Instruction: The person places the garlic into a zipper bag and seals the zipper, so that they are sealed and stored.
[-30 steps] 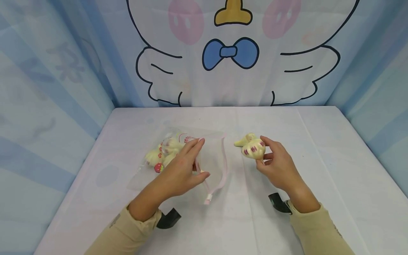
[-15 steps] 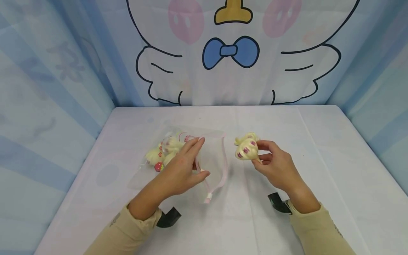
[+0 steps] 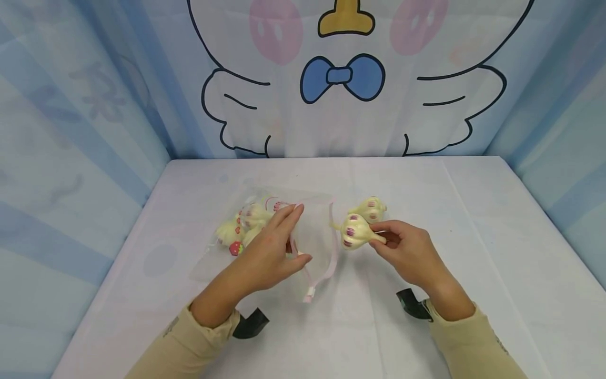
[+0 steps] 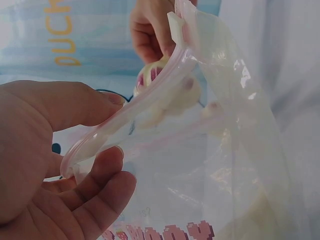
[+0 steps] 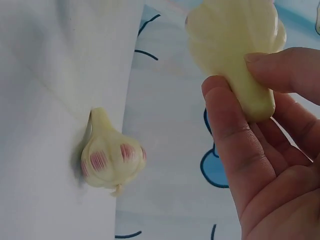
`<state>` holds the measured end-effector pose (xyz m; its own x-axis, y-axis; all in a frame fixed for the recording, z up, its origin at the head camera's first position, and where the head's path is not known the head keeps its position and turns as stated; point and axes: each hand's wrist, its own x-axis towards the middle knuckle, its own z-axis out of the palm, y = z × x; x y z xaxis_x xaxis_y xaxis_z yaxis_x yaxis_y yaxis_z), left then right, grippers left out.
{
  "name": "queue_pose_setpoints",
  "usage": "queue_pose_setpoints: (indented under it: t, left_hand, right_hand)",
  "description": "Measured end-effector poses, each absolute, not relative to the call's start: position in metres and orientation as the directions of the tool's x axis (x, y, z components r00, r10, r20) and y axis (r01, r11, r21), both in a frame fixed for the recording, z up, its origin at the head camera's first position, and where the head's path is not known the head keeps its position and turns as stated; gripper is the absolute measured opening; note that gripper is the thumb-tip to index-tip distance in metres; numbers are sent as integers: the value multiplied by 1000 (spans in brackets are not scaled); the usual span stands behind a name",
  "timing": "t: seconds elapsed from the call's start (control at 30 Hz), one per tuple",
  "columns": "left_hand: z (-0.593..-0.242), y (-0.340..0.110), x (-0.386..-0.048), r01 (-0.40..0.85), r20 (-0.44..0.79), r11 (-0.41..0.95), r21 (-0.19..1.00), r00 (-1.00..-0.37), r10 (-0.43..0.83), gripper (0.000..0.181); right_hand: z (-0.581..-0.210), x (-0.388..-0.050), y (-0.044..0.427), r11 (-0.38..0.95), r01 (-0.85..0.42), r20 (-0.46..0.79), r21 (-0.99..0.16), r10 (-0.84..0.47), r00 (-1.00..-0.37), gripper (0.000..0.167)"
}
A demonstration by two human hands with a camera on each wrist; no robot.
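My left hand (image 3: 265,260) holds the pink-edged mouth of a clear zip bag (image 3: 314,221), keeping it apart; the left wrist view shows the rim (image 4: 145,102) running between thumb and fingers. Inside the bag lie pale yellow bulbs (image 3: 255,213), partly covered by the hand and print. My right hand (image 3: 412,252) pinches a garlic bulb (image 3: 355,231) by its stem, just right of the bag's mouth. Behind it, another garlic bulb (image 3: 373,207) with purple streaks lies on the table; the right wrist view shows this loose garlic bulb (image 5: 112,155) whole.
A white cloth covers the table (image 3: 473,231). A cartoon-printed curtain (image 3: 341,121) hangs behind its far edge, and blue curtains (image 3: 71,158) flank it. A white slider (image 3: 310,292) sits at the near end of the bag's pink zip.
My right hand has lowered and turned the garlic bulb, bringing it left and nearer to the bag's mouth. The second bulb behind it has come into fuller view. My left hand stays put.
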<state>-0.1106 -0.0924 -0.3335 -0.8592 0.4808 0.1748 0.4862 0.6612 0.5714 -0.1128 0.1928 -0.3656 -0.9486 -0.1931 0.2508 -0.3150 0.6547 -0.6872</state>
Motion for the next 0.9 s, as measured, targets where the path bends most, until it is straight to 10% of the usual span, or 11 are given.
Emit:
queue_pose_setpoints:
  t: [0.9]
  left_hand:
    - [-332,-94,-109,471,168,669,576,-868,467,89]
  right_hand:
    - [-378,-109,159,618,-433,248,-656,-365,-897,16]
